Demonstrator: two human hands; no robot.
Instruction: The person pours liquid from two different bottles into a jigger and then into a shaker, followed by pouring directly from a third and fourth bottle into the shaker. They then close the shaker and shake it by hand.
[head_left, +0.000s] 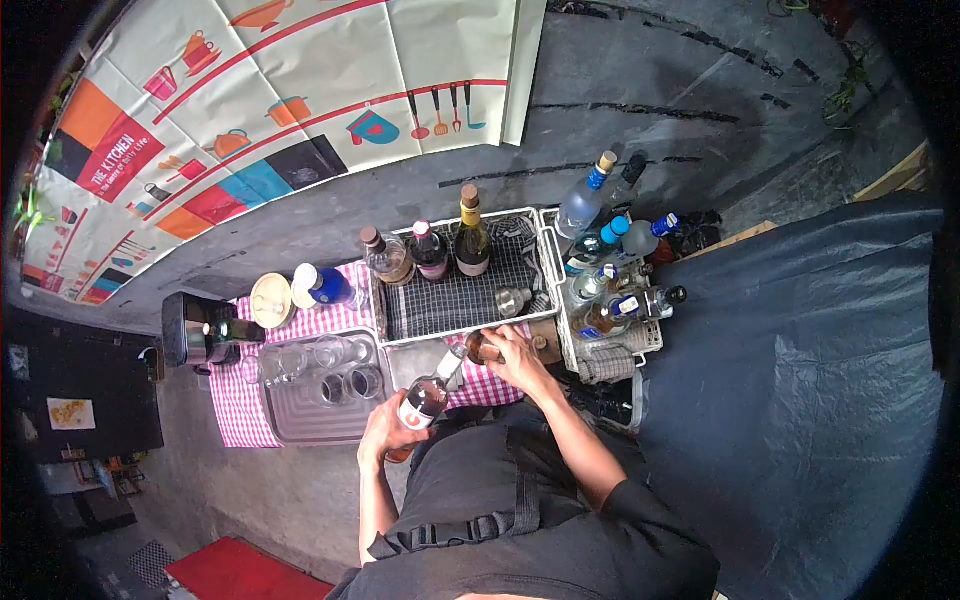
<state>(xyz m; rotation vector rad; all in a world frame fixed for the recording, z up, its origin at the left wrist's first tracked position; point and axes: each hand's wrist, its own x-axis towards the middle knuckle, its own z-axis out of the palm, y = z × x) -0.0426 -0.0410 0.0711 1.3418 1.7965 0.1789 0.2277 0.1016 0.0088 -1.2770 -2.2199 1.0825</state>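
Note:
My left hand (392, 428) is wrapped round the body of a glass bottle (428, 396) with a white label. The bottle leans up and to the right, its neck ending right at a small brown cup (478, 348). Fingers of my right hand (513, 360) close round that cup, over the near edge of the table. Just beyond the cup, a white wire basket (440, 328) lined with a dark checked cloth holds several stoppered bottles and a small metal cup (513, 301).
To the left, a grey tray (300, 425) carries clear glasses and two dark-looking glasses (364, 381) on a pink checked cloth (232, 408). A black container (186, 325) stands at the far left. Several bottles crowd a second white basket (640, 338) on the right, beside a dark sheet (780, 380).

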